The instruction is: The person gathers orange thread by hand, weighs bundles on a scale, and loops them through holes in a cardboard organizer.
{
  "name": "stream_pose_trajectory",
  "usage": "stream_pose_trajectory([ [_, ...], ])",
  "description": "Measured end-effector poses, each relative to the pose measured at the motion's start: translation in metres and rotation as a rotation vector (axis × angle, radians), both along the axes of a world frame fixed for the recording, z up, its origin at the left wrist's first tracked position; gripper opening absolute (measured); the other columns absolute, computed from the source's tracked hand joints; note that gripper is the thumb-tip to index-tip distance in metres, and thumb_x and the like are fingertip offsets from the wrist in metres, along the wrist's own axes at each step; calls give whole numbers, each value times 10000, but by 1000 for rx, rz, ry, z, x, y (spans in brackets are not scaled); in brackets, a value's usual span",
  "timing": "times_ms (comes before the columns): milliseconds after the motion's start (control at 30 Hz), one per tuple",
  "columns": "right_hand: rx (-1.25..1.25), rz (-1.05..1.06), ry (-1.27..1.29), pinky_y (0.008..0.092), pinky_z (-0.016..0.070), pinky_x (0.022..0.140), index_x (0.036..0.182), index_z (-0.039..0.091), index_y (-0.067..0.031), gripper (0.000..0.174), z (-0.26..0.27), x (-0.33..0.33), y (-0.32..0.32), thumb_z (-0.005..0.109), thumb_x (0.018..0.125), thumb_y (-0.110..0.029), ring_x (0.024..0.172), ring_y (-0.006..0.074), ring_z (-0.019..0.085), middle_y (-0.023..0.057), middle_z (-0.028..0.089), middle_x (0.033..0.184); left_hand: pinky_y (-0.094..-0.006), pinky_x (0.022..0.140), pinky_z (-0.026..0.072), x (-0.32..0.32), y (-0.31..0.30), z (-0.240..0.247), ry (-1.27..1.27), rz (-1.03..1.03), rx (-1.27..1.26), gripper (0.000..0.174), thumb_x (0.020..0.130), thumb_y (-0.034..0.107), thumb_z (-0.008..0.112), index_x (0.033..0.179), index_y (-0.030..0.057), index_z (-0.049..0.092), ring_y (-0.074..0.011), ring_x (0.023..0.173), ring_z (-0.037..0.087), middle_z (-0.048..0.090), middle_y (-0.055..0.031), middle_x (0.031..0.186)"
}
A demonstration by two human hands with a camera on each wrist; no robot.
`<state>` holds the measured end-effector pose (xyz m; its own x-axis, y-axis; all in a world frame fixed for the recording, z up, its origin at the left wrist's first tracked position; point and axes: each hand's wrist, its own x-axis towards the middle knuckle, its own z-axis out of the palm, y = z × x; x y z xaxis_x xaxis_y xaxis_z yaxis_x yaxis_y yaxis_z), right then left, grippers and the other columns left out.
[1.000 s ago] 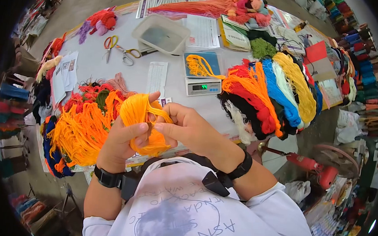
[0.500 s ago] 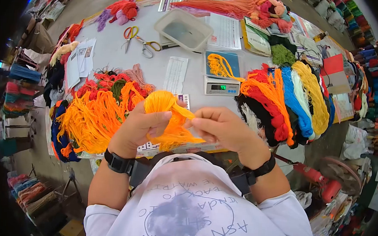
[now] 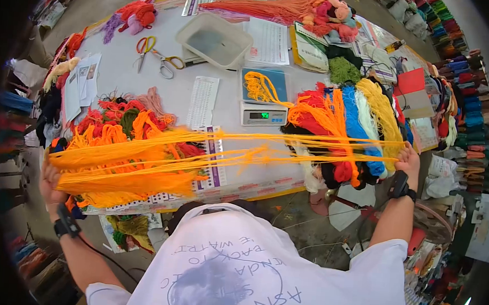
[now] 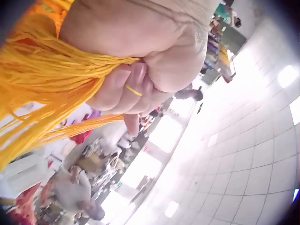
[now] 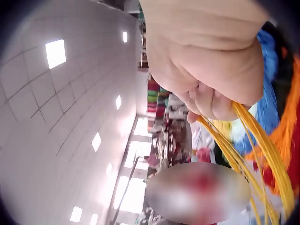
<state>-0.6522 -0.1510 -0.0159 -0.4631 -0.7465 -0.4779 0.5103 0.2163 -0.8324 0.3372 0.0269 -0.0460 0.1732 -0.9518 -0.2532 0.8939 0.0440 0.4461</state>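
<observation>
Clearly, the left fingers [image 4: 112,93] and right fingers [image 5: 221,108] grip yellow yarn [image 4: 51,70] stretched between them.

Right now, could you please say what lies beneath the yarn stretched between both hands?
Beneath the stretched yarn, the orange yarn pile, a purple-marked card, the table and multicoloured hanks show in part; whatever it densely covers near the left hand cannot be seen.
</observation>
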Motion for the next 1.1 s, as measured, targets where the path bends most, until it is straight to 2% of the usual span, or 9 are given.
stream_pose_trajectory([
  [100, 28, -86, 125, 218, 179, 365, 891, 491, -57, 144, 20, -77, 2, 455, 963, -176, 381, 60, 215, -61, 247, 512, -180, 449, 297, 109, 18, -22, 4, -2, -4, 304, 995, 166, 357, 1239, 47, 496, -40, 480, 240, 244, 61, 592],
  [200, 30, -113, 173, 238, 210, 387, 952, 529, -82, 169, 56, -125, 4, 422, 968, -211, 391, 84, 225, -45, 260, 512, -193, 433, 247, 164, 23, -18, -282, 410, 321, 347, 983, 139, 384, 1312, 43, 442, -43, 470, 238, 260, 58, 595],
  [333, 25, 122, 317, 247, 242, 391, 1031, 545, -58, 186, 114, -62, -3, 518, 936, -216, 400, 66, 220, -54, 292, 546, -182, 628, 369, 193, 16, -19, -381, -145, -347, 399, 988, 177, 375, 1372, 69, 370, -42, 531, 271, 261, 45, 628],
  [400, -40, 146, 402, 221, 273, 430, 1082, 547, -28, 252, 125, -1, -11, 566, 914, -214, 425, 54, 250, -55, 307, 574, -179, 566, 292, 135, -5, -6, -283, -147, -393, 400, 990, 194, 377, 1370, 68, 375, -44, 523, 244, 253, 46, 643],
  [467, -54, 220, 447, 200, 267, 437, 1105, 554, -39, 237, 141, 47, -26, 525, 943, -208, 494, 34, 316, -65, 344, 626, -197, 458, 256, 90, -18, 6, -245, 177, -185, 439, 925, 100, 497, 1346, 26, 394, -46, 482, 239, 271, 39, 596],
  [667, -324, 521, 458, 235, 400, 594, 1030, 585, 8, 211, 198, 164, -61, 529, 927, -168, 660, 95, 493, -3, 539, 770, -278, 826, 401, -181, -71, 60, -856, 421, 89, 457, 967, 243, 445, 1353, 5, 382, -145, 885, 468, 464, -29, 900],
  [733, -375, 623, 437, 259, 438, 650, 1016, 600, 14, 214, 213, 166, -82, 516, 933, -164, 697, 119, 521, 18, 570, 801, -274, 804, 405, -210, -76, 58, -490, 439, 241, 437, 970, 231, 441, 1343, 9, 394, -134, 862, 467, 455, -20, 891],
  [900, -665, 745, 459, 285, 490, 782, 1098, 547, 51, 261, 250, 205, -138, 488, 947, -153, 817, 154, 570, 56, 563, 883, -257, 634, 395, -221, -56, -35, -216, 29, 58, 271, 971, 236, 435, 1136, 32, 507, -95, 618, 433, 444, -3, 791],
  [1100, -676, 695, 330, 315, 489, 830, 1057, 578, 48, 231, 200, 249, -202, 511, 926, -130, 887, 171, 580, 81, 591, 954, -218, 513, 321, -274, -41, -44, -12, -19, 267, 265, 969, 283, 434, 1060, 51, 523, -54, 480, 337, 367, 43, 624],
])
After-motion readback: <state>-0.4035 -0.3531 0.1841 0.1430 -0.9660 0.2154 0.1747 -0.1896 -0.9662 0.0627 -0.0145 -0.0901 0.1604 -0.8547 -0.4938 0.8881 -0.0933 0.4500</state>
